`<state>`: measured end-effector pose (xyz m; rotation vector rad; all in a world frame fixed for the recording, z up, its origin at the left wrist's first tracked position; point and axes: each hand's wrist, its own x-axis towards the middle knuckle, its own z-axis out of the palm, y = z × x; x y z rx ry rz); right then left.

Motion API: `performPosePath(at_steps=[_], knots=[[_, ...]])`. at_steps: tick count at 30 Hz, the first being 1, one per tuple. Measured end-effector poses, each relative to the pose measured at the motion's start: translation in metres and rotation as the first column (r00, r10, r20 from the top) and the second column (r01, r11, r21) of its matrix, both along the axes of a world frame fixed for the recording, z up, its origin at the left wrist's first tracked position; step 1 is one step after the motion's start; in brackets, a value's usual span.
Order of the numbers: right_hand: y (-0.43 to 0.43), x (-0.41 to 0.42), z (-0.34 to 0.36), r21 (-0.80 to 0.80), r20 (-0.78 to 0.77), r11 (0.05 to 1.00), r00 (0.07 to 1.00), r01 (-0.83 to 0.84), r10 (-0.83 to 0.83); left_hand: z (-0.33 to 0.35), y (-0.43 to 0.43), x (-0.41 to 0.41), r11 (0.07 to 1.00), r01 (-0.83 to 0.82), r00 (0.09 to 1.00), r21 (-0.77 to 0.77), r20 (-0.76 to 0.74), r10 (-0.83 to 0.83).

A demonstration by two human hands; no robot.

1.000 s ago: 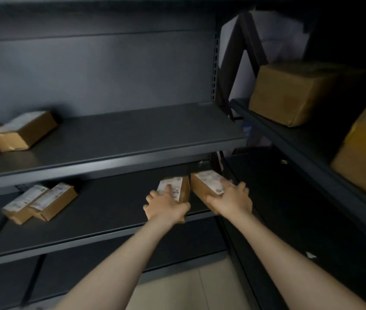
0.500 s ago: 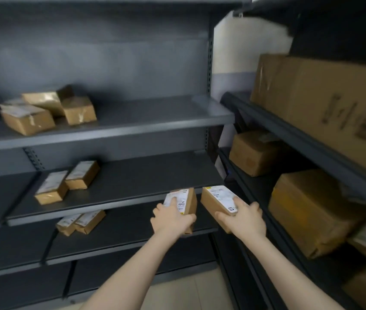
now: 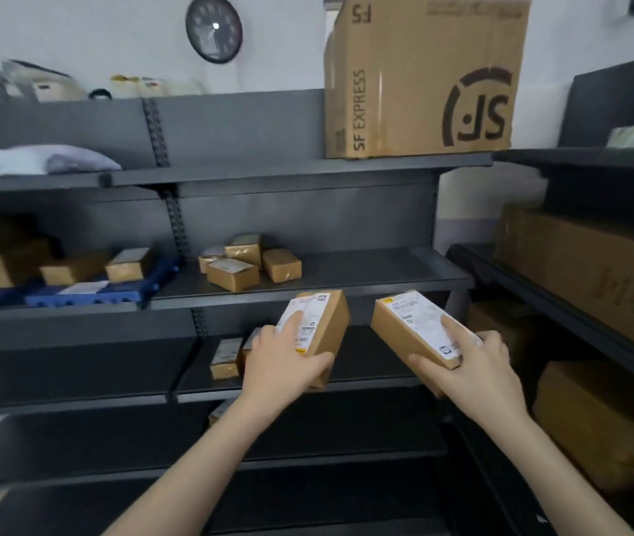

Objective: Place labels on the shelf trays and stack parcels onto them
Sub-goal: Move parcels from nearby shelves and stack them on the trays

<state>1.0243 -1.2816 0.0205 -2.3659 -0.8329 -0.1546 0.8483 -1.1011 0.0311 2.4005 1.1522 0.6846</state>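
Note:
My left hand (image 3: 282, 361) grips a small brown parcel (image 3: 329, 324) with a white shipping label on top. My right hand (image 3: 476, 367) grips a second small brown parcel (image 3: 404, 326), also labelled, its index finger lying along the label. Both parcels are held in the air in front of the dark grey shelf unit, just below the front edge of the middle shelf tray (image 3: 365, 288). That tray carries a cluster of small brown parcels (image 3: 247, 261) at its left end. I see no loose labels.
A large SF Express carton (image 3: 424, 77) stands on the upper shelf. A blue tray (image 3: 75, 295) with parcels sits at the left. Two small parcels (image 3: 226, 357) lie on the lower shelf. Big cartons (image 3: 594, 280) fill the right-hand rack. A wall clock (image 3: 213, 28) hangs above.
Both hands have lifted their parcels from a low shelf up to the middle shelf's level, and my view has tilted upward, showing the upper shelf and wall.

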Motion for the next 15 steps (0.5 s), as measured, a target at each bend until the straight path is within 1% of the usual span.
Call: performPosePath(at_steps=[2,4,8,11,15], knots=[[0.001,-0.037,0.013,0.029,0.027,0.998,0.998,-0.064,0.063,0.021,0.009,-0.061,1.0,-0.017,0.999,0.018,0.043,0.017],[0.0,-0.072,0.024,0.062,0.025,0.991,0.992,-0.123,0.121,0.037,0.016,-0.122,0.998,-0.046,0.998,0.045,0.051,0.043],[0.013,-0.128,0.042,0.118,-0.003,0.967,0.974,-0.224,0.226,0.05,0.032,-0.221,0.981,-0.162,0.986,0.111,0.064,0.155],[0.05,-0.158,0.053,0.126,0.003,0.939,0.946,-0.321,0.323,0.055,0.05,-0.261,0.963,-0.235,0.971,0.129,0.071,0.228],[0.124,-0.18,0.064,0.127,0.01,0.905,0.913,-0.406,0.408,0.062,0.093,-0.281,0.936,-0.318,0.947,0.152,0.085,0.308]])
